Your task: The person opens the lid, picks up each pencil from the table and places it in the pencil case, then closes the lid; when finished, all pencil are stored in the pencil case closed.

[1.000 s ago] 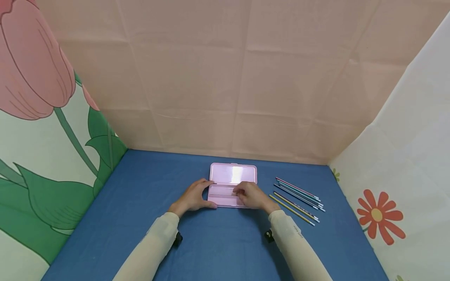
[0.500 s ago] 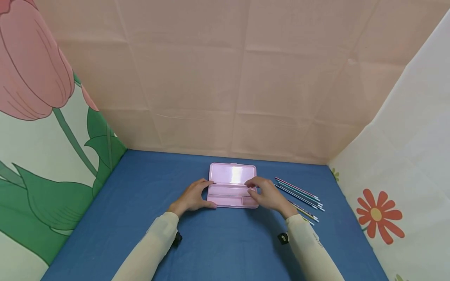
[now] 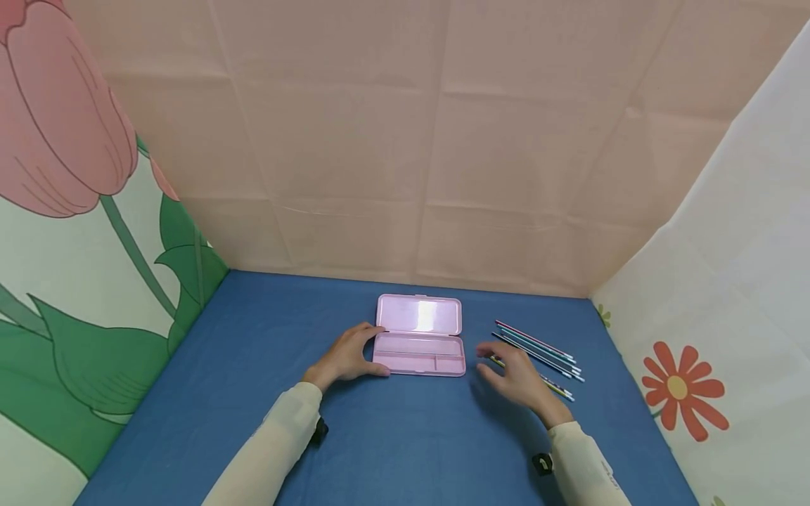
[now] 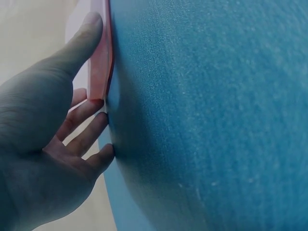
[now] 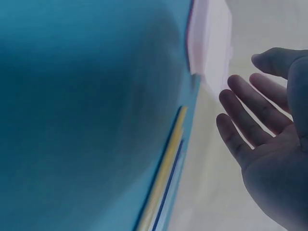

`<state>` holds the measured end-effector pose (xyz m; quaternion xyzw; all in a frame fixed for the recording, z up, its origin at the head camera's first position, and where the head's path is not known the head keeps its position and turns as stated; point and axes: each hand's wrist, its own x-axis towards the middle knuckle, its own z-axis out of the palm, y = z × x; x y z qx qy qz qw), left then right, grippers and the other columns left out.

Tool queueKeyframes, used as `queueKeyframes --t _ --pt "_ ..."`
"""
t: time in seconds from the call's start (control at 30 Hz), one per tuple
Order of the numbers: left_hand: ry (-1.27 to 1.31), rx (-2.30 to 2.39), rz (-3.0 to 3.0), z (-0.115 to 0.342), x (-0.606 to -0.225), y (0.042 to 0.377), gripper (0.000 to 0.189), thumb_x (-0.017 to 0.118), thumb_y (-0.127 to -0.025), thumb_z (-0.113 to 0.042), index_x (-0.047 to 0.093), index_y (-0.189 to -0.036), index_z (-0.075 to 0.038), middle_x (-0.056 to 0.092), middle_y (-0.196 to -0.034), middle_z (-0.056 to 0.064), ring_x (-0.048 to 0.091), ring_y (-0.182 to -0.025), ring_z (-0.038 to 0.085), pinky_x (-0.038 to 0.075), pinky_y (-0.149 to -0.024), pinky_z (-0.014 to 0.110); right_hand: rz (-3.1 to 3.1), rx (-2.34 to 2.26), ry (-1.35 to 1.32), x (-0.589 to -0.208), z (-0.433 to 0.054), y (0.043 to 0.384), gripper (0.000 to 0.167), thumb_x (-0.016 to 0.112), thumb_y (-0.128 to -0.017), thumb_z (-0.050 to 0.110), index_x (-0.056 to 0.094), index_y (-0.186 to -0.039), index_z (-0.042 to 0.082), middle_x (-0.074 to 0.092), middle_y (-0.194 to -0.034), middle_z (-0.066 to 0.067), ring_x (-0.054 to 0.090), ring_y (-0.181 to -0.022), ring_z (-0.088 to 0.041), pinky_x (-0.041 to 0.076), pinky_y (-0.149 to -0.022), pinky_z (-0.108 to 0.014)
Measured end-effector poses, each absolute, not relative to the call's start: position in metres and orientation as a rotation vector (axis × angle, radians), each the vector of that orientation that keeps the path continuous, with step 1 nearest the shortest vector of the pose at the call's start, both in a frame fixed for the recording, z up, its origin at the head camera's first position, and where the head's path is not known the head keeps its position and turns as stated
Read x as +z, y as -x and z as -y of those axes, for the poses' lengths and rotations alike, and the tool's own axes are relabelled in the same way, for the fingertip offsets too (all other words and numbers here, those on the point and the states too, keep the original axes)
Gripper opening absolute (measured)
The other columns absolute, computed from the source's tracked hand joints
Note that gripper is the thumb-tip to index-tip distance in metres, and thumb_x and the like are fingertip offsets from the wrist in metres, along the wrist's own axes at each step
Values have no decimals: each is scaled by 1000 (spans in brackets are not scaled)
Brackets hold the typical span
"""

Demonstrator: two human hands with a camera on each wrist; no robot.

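A pink pencil case (image 3: 414, 342) lies with its lid (image 3: 411, 313) raised back, showing a long compartment and a divided front one. My left hand (image 3: 346, 353) holds its left end, thumb along the front corner and fingers by the hinge side. In the left wrist view that thumb rests against the case's wall (image 4: 99, 72). Right of the case, my right hand (image 3: 515, 376) hovers with spread, relaxed fingers and nothing in them. It partly hides the yellow pencil (image 5: 163, 168) and its neighbour; whether it touches them in the head view is unclear.
Several pencils (image 3: 538, 346) lie slanted on the blue cloth (image 3: 392, 436), right of the case. A beige sheet (image 3: 354, 140) hangs behind the table. Printed cloths (image 3: 759, 281) flank both sides.
My right hand has lifted out of the pencil case's front compartment and moved right, over the near pencils, its fingers opening. My left hand has stayed at the case's left end.
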<state>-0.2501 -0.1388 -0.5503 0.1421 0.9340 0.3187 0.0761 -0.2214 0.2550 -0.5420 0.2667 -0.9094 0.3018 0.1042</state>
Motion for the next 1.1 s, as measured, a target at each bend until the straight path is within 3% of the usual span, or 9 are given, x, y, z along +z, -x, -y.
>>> queueKeyframes --t 0.2,0.63,1.1 --pt "-425 957 -2804 139 -551 250 95 102 -85 -42 59 -164 -14 65 -154 14 61 -143 36 51 -124 62 2765 855 -666 -555 -281 206 39 85 -100 9 76 -138 3 82 -130 -9 79 -116 -31 66 -99 -56" --pt "-414 956 -2800 139 -552 251 96 102 -85 -42 58 -165 -14 64 -155 14 60 -144 36 51 -124 62 2784 771 -576 -556 -329 190 42 89 -94 3 76 -133 -3 82 -126 -18 80 -111 -38 66 -93 -56" --pt "-396 931 -2798 138 -549 250 95 102 -86 -41 58 -166 -16 61 -161 15 58 -149 38 49 -126 64 2843 771 -576 -561 -336 192 36 90 -93 1 78 -126 -1 83 -116 -11 80 -101 -29 67 -86 -45"
